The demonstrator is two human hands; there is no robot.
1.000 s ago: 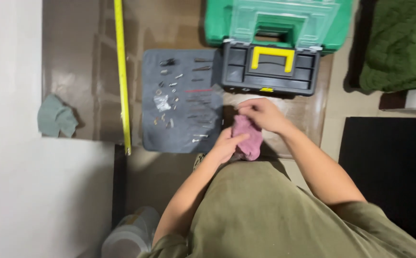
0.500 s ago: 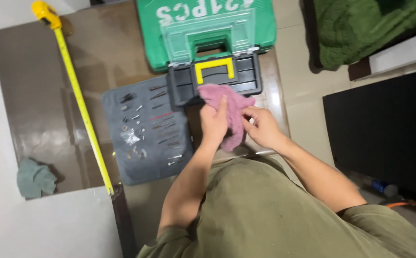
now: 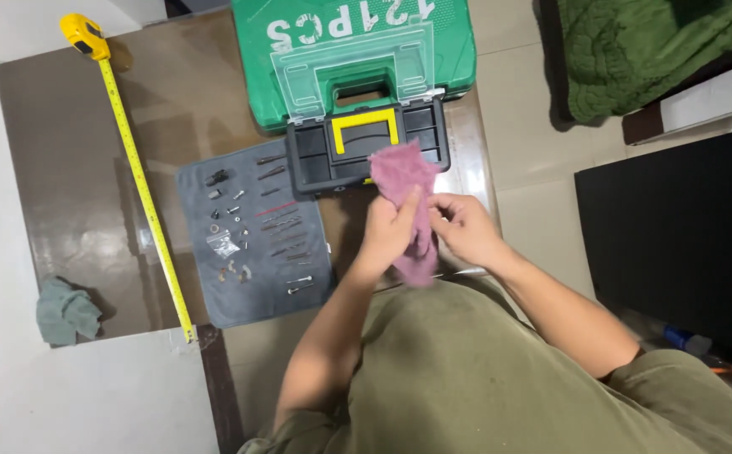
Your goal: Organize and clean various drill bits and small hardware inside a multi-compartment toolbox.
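A pink cloth (image 3: 406,187) hangs spread in front of me, held up by both hands. My left hand (image 3: 388,230) grips its left side, with fingers pressed over the fabric. My right hand (image 3: 463,227) pinches its right edge. The cloth's top overlaps a small black toolbox with a yellow handle (image 3: 357,148) lying behind it. To the left lies a grey mat (image 3: 199,290) with several screws, bits and small metal parts on it.
A green tool case (image 3: 357,50) lies behind the black box. An extended yellow tape measure (image 3: 137,176) runs along the brown table. A grey-green rag (image 3: 65,309) sits at the left. A green blanket (image 3: 652,42) and a black surface (image 3: 685,235) are to the right.
The view has swung; the cloth, first bunched low between my hands, is now lifted and spread out. My hands have moved slightly down and right since half a second ago.
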